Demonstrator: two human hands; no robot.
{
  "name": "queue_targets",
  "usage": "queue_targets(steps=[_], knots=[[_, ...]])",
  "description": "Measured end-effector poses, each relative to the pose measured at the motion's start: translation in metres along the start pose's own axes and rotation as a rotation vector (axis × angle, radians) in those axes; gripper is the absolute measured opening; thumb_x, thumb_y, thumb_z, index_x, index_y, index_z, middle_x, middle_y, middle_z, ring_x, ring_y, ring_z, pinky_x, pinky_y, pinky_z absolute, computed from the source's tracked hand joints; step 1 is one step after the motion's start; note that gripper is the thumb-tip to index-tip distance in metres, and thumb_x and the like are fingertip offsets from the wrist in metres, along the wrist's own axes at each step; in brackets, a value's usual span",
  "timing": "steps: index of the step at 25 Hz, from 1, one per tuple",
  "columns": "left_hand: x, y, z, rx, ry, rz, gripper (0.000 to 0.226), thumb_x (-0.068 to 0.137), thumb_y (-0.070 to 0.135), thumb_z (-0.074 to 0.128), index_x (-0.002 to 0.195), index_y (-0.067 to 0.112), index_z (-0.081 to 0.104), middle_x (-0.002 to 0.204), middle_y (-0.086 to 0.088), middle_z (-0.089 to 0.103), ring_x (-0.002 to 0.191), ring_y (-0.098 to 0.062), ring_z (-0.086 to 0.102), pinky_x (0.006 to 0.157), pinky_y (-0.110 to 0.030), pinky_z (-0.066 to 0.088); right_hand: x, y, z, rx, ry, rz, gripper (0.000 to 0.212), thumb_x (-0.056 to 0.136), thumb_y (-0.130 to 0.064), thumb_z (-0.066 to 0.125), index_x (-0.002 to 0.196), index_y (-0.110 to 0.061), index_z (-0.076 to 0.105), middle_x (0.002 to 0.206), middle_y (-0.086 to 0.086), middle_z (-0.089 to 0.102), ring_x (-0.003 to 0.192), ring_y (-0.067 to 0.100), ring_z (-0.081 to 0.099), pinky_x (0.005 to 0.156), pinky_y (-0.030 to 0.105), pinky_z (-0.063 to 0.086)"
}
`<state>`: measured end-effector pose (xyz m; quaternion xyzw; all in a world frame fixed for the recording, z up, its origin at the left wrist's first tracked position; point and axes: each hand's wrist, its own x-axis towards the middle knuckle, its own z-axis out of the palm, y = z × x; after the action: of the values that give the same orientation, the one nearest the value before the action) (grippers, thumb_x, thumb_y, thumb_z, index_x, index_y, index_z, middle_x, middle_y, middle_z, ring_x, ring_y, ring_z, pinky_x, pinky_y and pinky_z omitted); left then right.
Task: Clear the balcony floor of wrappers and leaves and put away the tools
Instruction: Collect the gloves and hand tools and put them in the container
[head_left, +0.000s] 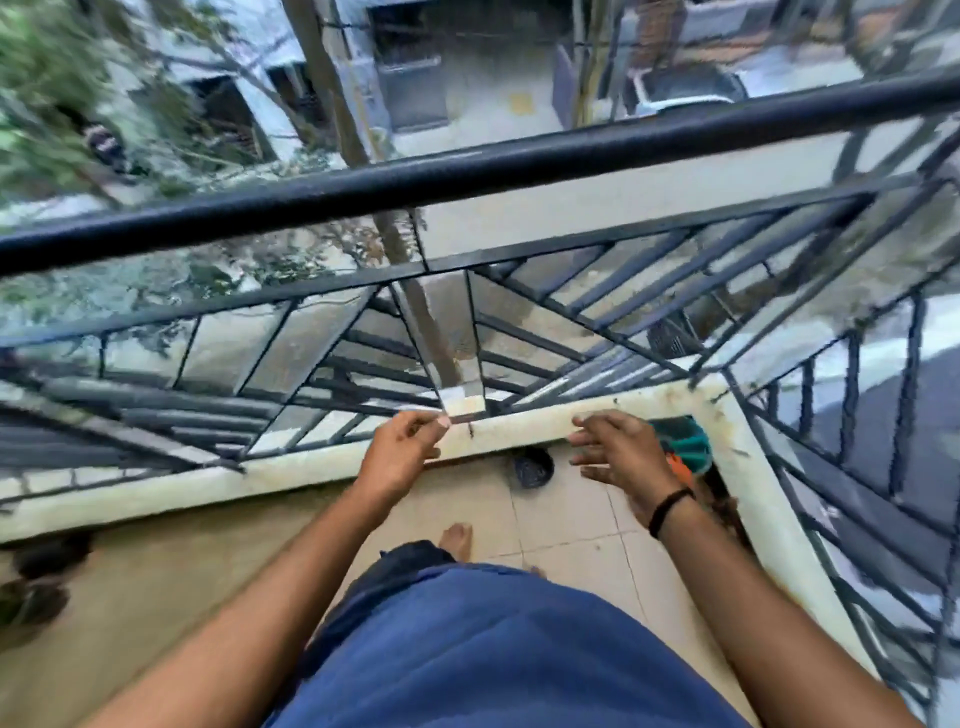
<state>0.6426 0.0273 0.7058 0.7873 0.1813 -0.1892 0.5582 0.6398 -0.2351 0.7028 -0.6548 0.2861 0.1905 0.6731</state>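
Pinching one small pale wrapper (464, 416) between my left hand's (402, 452) thumb and forefinger, I am holding it over the kerb (311, 462) by the railing (467, 171); my right hand (621, 454) is hovering empty, five fingers spread.

Whole view motion-blurred. Strip (460, 419) at your left hand (402, 449) fingertips: too small and smeared to tell wrapper from rail part. Teal-orange bundle (683, 449) in corner: half hidden behind your right hand (621, 457), identity unclear. Dark round thing (532, 467) by ledge (311, 462): blurred, unreadable. Dark shapes (41, 577) at left edge: cut off. Your foot (457, 538): mostly hidden by shirt (493, 649).
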Motion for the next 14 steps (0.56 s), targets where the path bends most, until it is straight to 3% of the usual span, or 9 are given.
queue_targets(steps=[2,7,12,14], knots=[[-0.027,-0.017,-0.008,-0.037,0.048,-0.012,0.024,0.098,0.032,0.063,0.118,0.020,0.067,0.113,0.001,0.069,0.098,-0.017,0.070,0.074,-0.023,0.050,-0.002,0.002,0.030,-0.056,-0.114,0.007,0.013,0.100,-0.021,0.058,0.099,-0.009,0.063,0.083,0.010,0.066,0.059,0.018,0.058,0.056,0.026,0.041],[-0.089,-0.058,-0.068,-0.218,0.304,-0.073,0.021,0.098,0.020,0.063,0.116,0.011,0.068,0.106,-0.004,0.068,0.096,-0.017,0.065,0.057,-0.005,0.045,-0.022,0.001,0.138,-0.174,-0.346,-0.023,0.033,0.102,-0.042,0.051,0.093,-0.014,0.066,0.080,0.005,0.069,0.058,0.017,0.062,0.060,0.026,0.046],[-0.140,-0.119,-0.139,-0.344,0.507,-0.109,0.018,0.097,0.028,0.064,0.112,0.022,0.073,0.108,-0.004,0.072,0.099,-0.020,0.069,0.069,-0.016,0.049,-0.069,0.006,0.255,-0.297,-0.603,-0.054,0.037,0.103,-0.044,0.047,0.096,-0.012,0.065,0.081,0.009,0.067,0.057,0.017,0.058,0.057,0.024,0.041],[-0.179,-0.165,-0.184,-0.453,0.637,-0.114,0.020,0.097,0.024,0.064,0.114,0.018,0.073,0.104,-0.002,0.071,0.095,-0.017,0.067,0.064,-0.008,0.046,-0.109,0.024,0.343,-0.383,-0.748,-0.076,0.037,0.103,-0.042,0.047,0.099,-0.010,0.065,0.079,0.009,0.065,0.057,0.018,0.056,0.056,0.024,0.040]])
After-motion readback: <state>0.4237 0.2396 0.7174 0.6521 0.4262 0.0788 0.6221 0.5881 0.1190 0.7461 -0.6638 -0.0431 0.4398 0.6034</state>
